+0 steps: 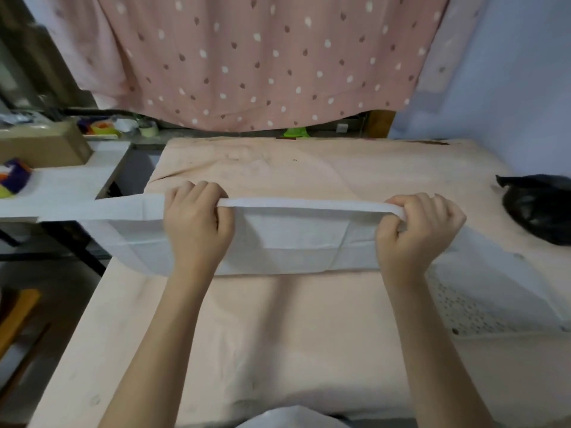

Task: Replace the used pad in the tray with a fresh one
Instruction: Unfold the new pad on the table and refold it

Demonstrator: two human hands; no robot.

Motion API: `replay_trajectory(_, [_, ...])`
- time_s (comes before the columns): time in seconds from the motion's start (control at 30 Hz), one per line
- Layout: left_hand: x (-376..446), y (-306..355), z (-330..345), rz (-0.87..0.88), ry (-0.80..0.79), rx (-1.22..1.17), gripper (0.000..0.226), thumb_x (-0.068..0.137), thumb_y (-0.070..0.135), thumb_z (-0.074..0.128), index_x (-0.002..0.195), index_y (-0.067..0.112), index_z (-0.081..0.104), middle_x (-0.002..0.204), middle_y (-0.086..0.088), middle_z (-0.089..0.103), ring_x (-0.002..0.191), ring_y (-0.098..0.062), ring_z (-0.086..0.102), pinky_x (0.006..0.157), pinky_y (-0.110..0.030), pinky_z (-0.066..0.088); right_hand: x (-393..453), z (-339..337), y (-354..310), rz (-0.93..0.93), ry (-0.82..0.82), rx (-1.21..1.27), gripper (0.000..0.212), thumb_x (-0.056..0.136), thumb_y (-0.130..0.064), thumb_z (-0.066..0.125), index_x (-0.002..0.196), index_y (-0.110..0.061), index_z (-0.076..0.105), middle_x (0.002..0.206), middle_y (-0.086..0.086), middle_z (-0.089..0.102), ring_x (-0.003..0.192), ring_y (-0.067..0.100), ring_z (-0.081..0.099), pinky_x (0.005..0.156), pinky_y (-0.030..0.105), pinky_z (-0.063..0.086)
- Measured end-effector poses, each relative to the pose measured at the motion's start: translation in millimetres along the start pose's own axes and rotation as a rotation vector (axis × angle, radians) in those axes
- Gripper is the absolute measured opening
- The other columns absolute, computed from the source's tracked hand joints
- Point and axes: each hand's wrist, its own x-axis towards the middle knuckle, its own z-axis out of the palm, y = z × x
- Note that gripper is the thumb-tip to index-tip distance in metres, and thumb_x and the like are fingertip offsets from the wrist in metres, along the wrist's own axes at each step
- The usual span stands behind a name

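Observation:
A white pad hangs folded in the air over the pink-covered table. My left hand grips its top edge on the left. My right hand grips the same edge on the right, fingers curled over it. The pad's left end droops past the table's edge; its right end trails down onto a white perforated tray at the right, which it partly covers.
A black plastic bag lies at the table's right edge. A white shelf with a cardboard box and colourful items stands to the left. A pink spotted curtain hangs behind the table.

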Motion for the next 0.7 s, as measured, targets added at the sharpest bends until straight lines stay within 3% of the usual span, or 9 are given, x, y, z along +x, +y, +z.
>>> replay_trajectory(0.17, [66,1,-4,0.009,0.072,-0.024,0.011,0.07,0.006,0.04,0.063,0.005,0.047,0.057,-0.01,0.043,0.058,-0.026,0.038,0.063,-0.036,0.026,66,17,-12,-0.026,0.119,0.044,0.015,0.066,0.001,0.044,0.061,-0.003,0.058,0.056,0.011,0.051,0.061,0.026,0.04,0.08,0.034,0.032])
replay_trajectory(0.3, [133,-9,21,-0.061,-0.079,0.056,0.016,0.08,0.014,0.038,0.065,0.012,0.043,0.061,-0.015,0.044,0.06,-0.028,0.035,0.064,-0.035,0.024,115,58,-12,0.006,0.019,-0.034,0.014,0.071,-0.003,0.048,0.065,-0.004,0.061,0.062,0.014,0.057,0.064,0.03,0.049,0.086,0.033,0.029])
replay_trajectory(0.4, [167,-29,59,-0.084,-0.249,0.143,0.022,0.088,0.013,0.041,0.072,0.004,0.052,0.072,-0.024,0.058,0.064,-0.033,0.044,0.062,-0.032,0.027,131,99,-1,0.019,-0.173,-0.132,0.021,0.078,-0.012,0.043,0.072,-0.006,0.062,0.074,0.014,0.062,0.076,0.031,0.052,0.091,0.035,0.027])
replay_trajectory(0.5, [177,-53,105,-0.114,-0.52,0.252,0.022,0.09,0.015,0.042,0.089,0.003,0.061,0.092,-0.023,0.064,0.082,-0.038,0.058,0.068,-0.034,0.038,124,146,19,-0.012,-0.429,-0.233,0.025,0.084,-0.017,0.043,0.085,-0.008,0.066,0.087,0.012,0.066,0.088,0.03,0.055,0.096,0.038,0.028])
replay_trajectory(0.7, [123,-102,192,-0.174,-1.022,0.33,0.029,0.092,0.019,0.041,0.109,0.007,0.061,0.118,-0.016,0.061,0.106,-0.034,0.056,0.085,-0.036,0.043,59,224,64,-0.02,-0.918,-0.283,0.022,0.089,-0.013,0.047,0.092,-0.017,0.068,0.093,0.008,0.067,0.095,0.03,0.055,0.096,0.041,0.03])
